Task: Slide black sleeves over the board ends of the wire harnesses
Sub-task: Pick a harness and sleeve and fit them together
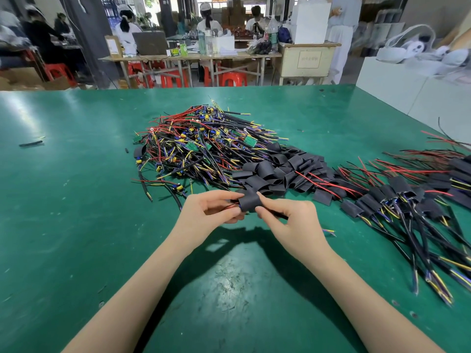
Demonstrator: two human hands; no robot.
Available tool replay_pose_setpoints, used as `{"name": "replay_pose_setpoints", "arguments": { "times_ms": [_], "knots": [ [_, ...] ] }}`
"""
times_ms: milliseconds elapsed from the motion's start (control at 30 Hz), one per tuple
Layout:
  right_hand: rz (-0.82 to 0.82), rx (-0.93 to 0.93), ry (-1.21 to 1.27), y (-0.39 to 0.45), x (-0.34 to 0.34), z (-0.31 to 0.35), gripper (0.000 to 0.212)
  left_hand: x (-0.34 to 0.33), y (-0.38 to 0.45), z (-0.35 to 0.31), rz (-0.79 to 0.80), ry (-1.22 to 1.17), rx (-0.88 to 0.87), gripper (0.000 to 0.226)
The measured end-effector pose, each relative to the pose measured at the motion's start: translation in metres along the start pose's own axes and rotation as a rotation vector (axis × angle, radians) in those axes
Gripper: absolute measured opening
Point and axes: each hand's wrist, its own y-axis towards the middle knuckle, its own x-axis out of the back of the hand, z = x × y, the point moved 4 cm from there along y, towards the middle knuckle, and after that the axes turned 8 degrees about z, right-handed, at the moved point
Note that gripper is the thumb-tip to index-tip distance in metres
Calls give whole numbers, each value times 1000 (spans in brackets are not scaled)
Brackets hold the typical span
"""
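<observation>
Hands meet above the near middle of the green table (76, 174), two of them, working on one black sleeve (249, 202). The left hand (211, 209) has its fingers curled, pinching the wires at the sleeve's left mouth, where a bit of red wire and a blue edge show. The right hand (288, 220) pinches the sleeve's right edge between thumb and forefinger, and a black cable (276, 214) runs under its fingers away from the sleeve. The cable's stripped end (328, 231), with yellow and blue cores, pokes out just right of that hand's wrist.

Taking the held sleeve as the mark: directly beyond it lies a heap of loose sleeves (283, 169), too many and too overlapped to count. Beyond and left of it sits a large tangle of unsleeved harnesses (198, 146), red, yellow, blue and black wires with small green boards among them; again the number cannot be counted. Well to its right lies a spread of finished harnesses (397, 197), their board ends covered in black, cables fanning toward the table's near edge. Far to its left lie two stray black scraps, one long (30, 143) and one short (126, 150).

Beyond the table, at least four people sit at another bench (191, 57), with red stools (175, 79) beneath it.
</observation>
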Motion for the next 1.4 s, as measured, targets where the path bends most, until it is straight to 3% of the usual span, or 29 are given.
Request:
{"name": "replay_pose_setpoints", "arguments": {
  "times_ms": [133, 300, 400, 467, 567, 667, 767, 867, 1067, 1167, 1267, 1400],
  "knots": [
    [37, 6, 6, -1, 0, -2, 19, 0, 0, -1, 7, 9, -24, 26],
    [-44, 38, 13, 3, 6, 3, 26, -2, 3, -1, 22, 58, -24, 27],
    [-123, 188, -151, 4, 26, 8, 25, 0, 3, -3, -1, 175, -43, 32],
    [-270, 252, -305, 2, 48, 3, 23, 4, 2, -5, -61, 294, -84, 34],
    [-596, 76, -459, -3, 92, -20, 21, 12, 1, -8, -177, 338, -116, 34],
    [-766, -300, -492, -17, 133, -52, 31, 15, 2, -8, -209, 350, -104, 30],
    [-710, -622, -498, -29, 149, -80, 31, 12, 3, -6, -195, 350, -92, 27],
    [-635, -797, -528, -33, 148, -90, 25, 11, 4, -4, -172, 349, -74, 26],
    [-593, -850, -583, -34, 148, -97, 25, 13, 4, -2, -149, 358, -46, 23],
    [-661, -766, -585, -32, 145, -91, 30, 13, 5, -2, -136, 360, -42, 21],
    [-658, -494, -563, -17, 130, -72, 22, 11, 6, -2, -115, 396, -42, 16],
    [-305, -250, -465, 4, 80, -52, 15, 7, 4, 0, -89, 416, -41, 14]
  ]
}}
